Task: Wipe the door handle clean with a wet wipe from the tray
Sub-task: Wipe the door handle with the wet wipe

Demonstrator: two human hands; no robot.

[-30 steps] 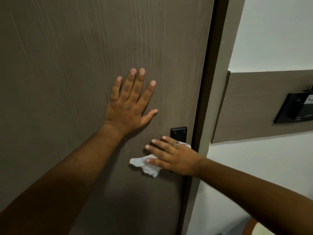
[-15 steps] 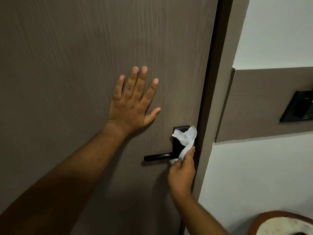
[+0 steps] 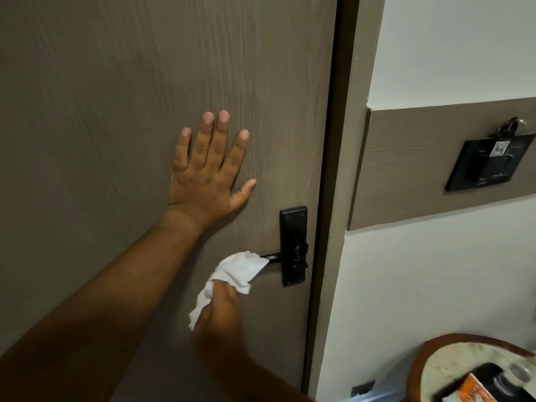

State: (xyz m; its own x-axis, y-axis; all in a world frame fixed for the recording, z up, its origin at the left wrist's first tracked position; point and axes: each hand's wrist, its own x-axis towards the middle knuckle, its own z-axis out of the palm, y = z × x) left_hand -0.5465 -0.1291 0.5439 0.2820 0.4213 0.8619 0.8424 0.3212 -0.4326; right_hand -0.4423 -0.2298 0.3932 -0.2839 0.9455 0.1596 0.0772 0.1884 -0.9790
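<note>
Two hands were at work on the door (image 3: 145, 97); the left hand (image 3: 207, 175) lay flat against the panel above and to the left of the lock, fingers spread wide and holding nothing, seemingly to steady the door; the right hand (image 3: 220, 311) came up from below with its fingers closed on a crumpled white wipe (image 3: 239, 269). The wiping step itself appeared to be in hand; the wipe was draped over the free end of the handle (image 3: 272, 257), hiding most of the lever, so that only a short dark stretch showed between the cloth and the lock plate (image 3: 293, 245). The handle was a slim black lever standing out sideways from a tall black plate near the door's right edge, just beside the frame (image 3: 333, 169); whether it was clean could not be told. The next move probably called for a firm pinch around the lever and a slide along its length toward the plate; the thumb turn on the plate looked untouched.
</note>
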